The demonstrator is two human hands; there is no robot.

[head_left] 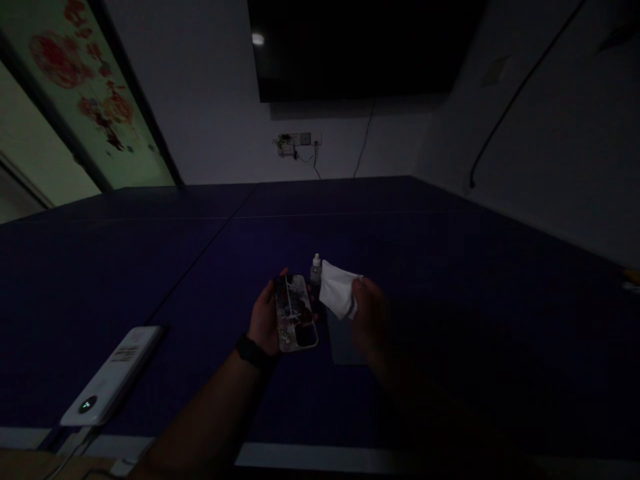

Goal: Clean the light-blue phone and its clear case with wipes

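Note:
My left hand [264,321], with a dark band on its wrist, is wrapped round a phone case [295,313]. The case has a printed picture on its back, and its dark camera cut-out is at the lower right. In my right hand [369,313] is a folded white tissue [338,288], pinched at its right side and held up beside the case without touching it. Just behind the two hands stands a small clear bottle [315,272] with a white dropper top. Under my right hand lies a flat grey slab [345,341], partly hidden; its kind is hard to make out in the dim light.
A white power bank [113,377] with a lit display lies at the left, cables running from its near end. The dark blue table [200,247] reaches to the wall, where sockets [300,139] and a large screen [360,50] are mounted. Something orange [631,275] is at the right edge.

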